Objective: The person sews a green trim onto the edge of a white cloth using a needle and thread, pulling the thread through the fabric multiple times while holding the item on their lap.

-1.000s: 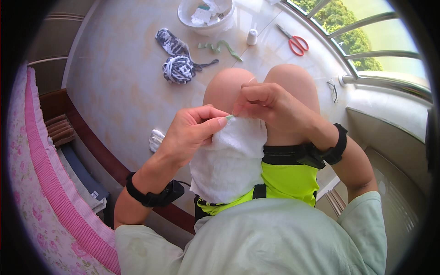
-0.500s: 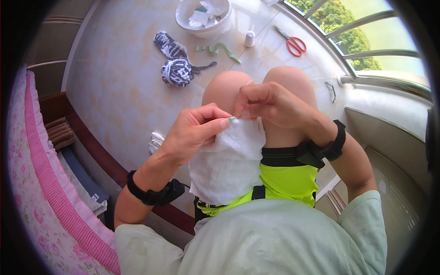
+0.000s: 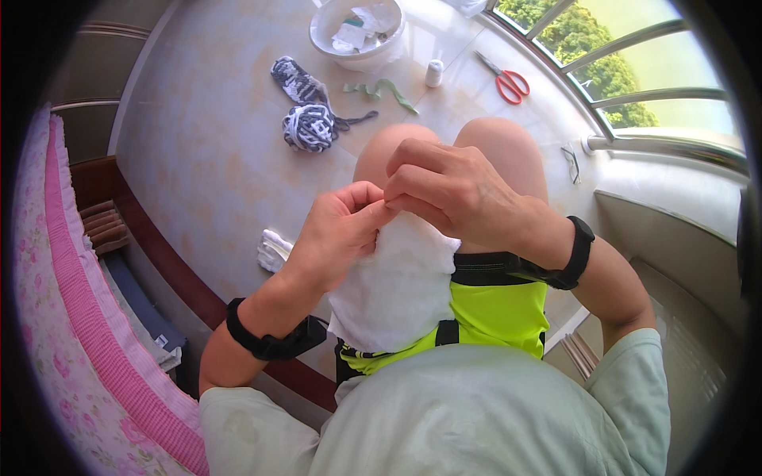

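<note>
A white fluffy cloth (image 3: 389,293) lies over my left thigh above bright yellow-green shorts. My left hand (image 3: 341,230) pinches the upper edge of this cloth between thumb and fingers. Just right of it, touching at the fingertips, my right hand (image 3: 452,190) has its fingers curled into a pinch over that same edge; whatever is between its fingertips is hidden. Both wrists wear black straps.
On the tiled floor are a gray-and-white yarn ball (image 3: 309,128), green strip (image 3: 385,91), white spool (image 3: 434,73), red-handled scissors (image 3: 512,86), white bowl (image 3: 365,57), glasses (image 3: 571,165) and white bundle (image 3: 272,250). Railing (image 3: 635,146) runs right; pink floral bedding (image 3: 71,278) hangs left.
My right hand has rotated and shifted left, its fingers now covering more of the cloth's upper edge and the small green bit seen earlier. My left hand has turned slightly inward.
</note>
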### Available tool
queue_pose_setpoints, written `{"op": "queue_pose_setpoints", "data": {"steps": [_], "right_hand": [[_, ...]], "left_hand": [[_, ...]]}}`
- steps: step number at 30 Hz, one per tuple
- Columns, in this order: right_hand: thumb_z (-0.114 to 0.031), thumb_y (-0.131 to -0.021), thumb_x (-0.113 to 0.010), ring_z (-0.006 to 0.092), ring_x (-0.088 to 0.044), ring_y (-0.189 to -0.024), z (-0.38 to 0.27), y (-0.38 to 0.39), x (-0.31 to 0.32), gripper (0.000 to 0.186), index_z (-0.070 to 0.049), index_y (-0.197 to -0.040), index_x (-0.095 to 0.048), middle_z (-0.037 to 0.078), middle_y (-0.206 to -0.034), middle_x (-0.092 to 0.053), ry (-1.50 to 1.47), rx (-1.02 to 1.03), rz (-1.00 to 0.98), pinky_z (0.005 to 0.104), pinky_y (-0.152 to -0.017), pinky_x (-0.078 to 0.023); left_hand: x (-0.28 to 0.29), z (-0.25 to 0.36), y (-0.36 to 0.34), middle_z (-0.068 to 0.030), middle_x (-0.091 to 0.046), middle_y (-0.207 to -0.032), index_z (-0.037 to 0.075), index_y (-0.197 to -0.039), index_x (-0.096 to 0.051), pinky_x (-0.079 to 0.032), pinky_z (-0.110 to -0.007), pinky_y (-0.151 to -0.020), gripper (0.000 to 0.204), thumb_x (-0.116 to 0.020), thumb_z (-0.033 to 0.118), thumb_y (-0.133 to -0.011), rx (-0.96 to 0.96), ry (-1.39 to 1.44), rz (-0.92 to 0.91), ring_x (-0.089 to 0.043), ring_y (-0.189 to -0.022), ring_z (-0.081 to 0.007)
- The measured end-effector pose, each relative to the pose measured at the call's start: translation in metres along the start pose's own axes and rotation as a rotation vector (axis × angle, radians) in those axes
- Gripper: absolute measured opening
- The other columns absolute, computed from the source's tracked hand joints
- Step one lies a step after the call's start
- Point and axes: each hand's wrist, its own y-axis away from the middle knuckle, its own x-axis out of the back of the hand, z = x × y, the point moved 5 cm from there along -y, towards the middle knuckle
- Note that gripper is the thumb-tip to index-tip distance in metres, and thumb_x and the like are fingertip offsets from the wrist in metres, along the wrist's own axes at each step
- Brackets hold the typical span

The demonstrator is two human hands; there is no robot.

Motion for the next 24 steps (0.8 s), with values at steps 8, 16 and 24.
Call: {"op": "queue_pose_setpoints", "data": {"steps": [8, 16, 24], "right_hand": [[-0.018, -0.101, -0.042, 0.0068, -0.047, -0.045, -0.014, -0.01, 0.035, 0.019, -0.002, -0.097, -0.051, 0.001, -0.063, -0.05, -0.82, -0.596, 0.269, 0.02, -0.039, -0.038], [-0.017, -0.104, -0.028, 0.0084, -0.04, -0.051, -0.032, 0.005, 0.099, 0.032, 0.001, -0.122, -0.048, -0.002, -0.065, -0.036, -1.119, -0.089, 0.357, 0.0348, -0.078, -0.054], [-0.011, -0.101, -0.033, 0.0097, -0.043, -0.062, -0.024, 0.017, 0.094, 0.022, 0.001, -0.112, -0.05, -0.001, -0.069, -0.037, -0.548, -0.052, 0.493, 0.0462, -0.102, -0.04]], "left_hand": [[0.013, -0.008, 0.011, 0.0025, -0.057, -0.073, -0.001, -0.094, -0.066, -0.032, -0.018, -0.048, 0.015, -0.062, 0.013, -0.09, 0.035, -0.1, 0.044, -0.043, -0.055, -0.0019], [0.014, -0.015, 0.007, 0.001, -0.06, -0.074, -0.001, -0.097, -0.066, -0.031, -0.017, -0.045, 0.015, -0.061, 0.012, -0.089, 0.047, -0.093, 0.098, -0.042, -0.052, -0.002], [0.012, -0.01, 0.008, -0.0009, -0.063, -0.081, -0.001, -0.096, -0.066, -0.04, -0.019, -0.053, 0.015, -0.061, 0.012, -0.09, 0.039, -0.12, 0.106, -0.051, -0.062, -0.0043]]}}
